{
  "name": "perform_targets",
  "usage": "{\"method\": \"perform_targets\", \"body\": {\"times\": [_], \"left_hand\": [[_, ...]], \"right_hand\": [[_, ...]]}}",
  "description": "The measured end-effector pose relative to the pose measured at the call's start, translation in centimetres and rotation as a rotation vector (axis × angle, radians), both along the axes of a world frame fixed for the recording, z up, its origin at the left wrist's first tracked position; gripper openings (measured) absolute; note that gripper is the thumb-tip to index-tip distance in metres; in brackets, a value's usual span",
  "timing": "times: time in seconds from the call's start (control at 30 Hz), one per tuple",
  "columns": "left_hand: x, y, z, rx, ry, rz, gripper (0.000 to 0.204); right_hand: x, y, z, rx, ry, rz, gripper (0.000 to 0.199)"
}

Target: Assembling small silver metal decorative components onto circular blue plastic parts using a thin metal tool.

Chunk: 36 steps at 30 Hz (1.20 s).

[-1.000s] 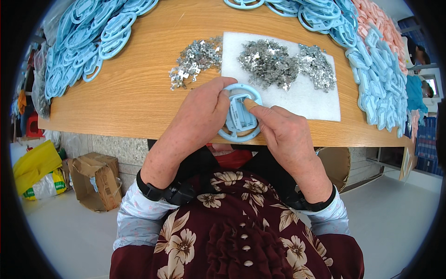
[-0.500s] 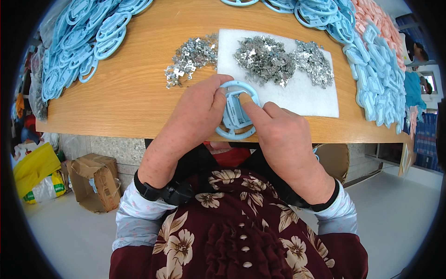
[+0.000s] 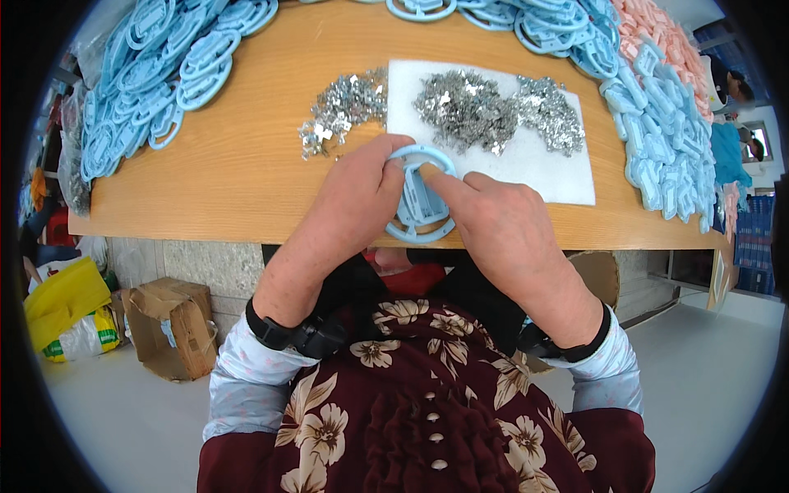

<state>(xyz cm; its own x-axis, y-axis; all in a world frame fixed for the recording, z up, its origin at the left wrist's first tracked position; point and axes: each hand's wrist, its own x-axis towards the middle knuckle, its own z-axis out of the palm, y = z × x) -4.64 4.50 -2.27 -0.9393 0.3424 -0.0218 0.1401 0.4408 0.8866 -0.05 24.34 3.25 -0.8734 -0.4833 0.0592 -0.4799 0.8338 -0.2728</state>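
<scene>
My left hand (image 3: 357, 193) grips a light blue plastic wheel-shaped part (image 3: 422, 236) by its left rim, thumb on top. The part is tilted up at the table's front edge, and a rectangular compartment fills its middle. Curled at the right rim is my right hand (image 3: 505, 222), one digit pressing into the upper end of the compartment. Whether a small metal piece lies under that fingertip is hidden. Just beyond my hands, small silvery metal clips lie in a large heap (image 3: 467, 111) and a smaller heap (image 3: 552, 115) on a white foam sheet (image 3: 542, 185).
More metal clips (image 3: 345, 107) lie on the wooden table (image 3: 238, 156) left of the foam. Blue wheel parts (image 3: 136, 82) pile up at the left, others (image 3: 567, 29) at the back. Blue oblong parts (image 3: 670, 148) and pink parts (image 3: 662, 41) are heaped at the right. A cardboard box (image 3: 168, 329) stands on the floor.
The view has shifted slightly. Both hands keep their hold on the blue wheel part, whose tilt differs a little, and the right hand's digit still presses in the compartment.
</scene>
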Motion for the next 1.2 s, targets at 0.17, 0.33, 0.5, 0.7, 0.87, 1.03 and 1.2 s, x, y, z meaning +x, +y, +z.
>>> {"method": "perform_targets", "body": {"times": [0.17,0.33,0.5,0.7,0.87,1.03,1.2], "left_hand": [[-0.1,-0.3,0.9,0.243,-0.237,0.029,0.033],[0.3,-0.3,2.3,0.412,-0.294,0.035,0.035],[0.4,1.5,5.1,0.936,-0.848,0.020,0.040],[2.2,2.2,2.3,1.321,-1.376,-0.273,0.047],[2.0,2.2,0.7,1.085,-1.080,-0.247,0.060],[2.4,2.8,2.8,1.039,-0.938,-0.145,0.064],[3.0,4.1,3.3,0.838,-0.765,-0.130,0.061]], "right_hand": [[1.1,1.5,-0.8,-0.253,0.068,-0.190,0.030],[1.9,3.3,-2.4,-0.728,-0.195,-0.451,0.018],[1.9,3.4,-2.5,-1.223,-0.438,-0.408,0.027],[0.3,2.9,-2.3,-1.138,-0.299,-0.138,0.020],[0.4,4.3,-2.4,-1.174,-0.356,-0.274,0.022],[1.4,6.3,-2.1,-1.238,-0.435,-0.437,0.025],[2.4,6.9,-2.1,-1.265,-0.456,-0.488,0.026]]}}
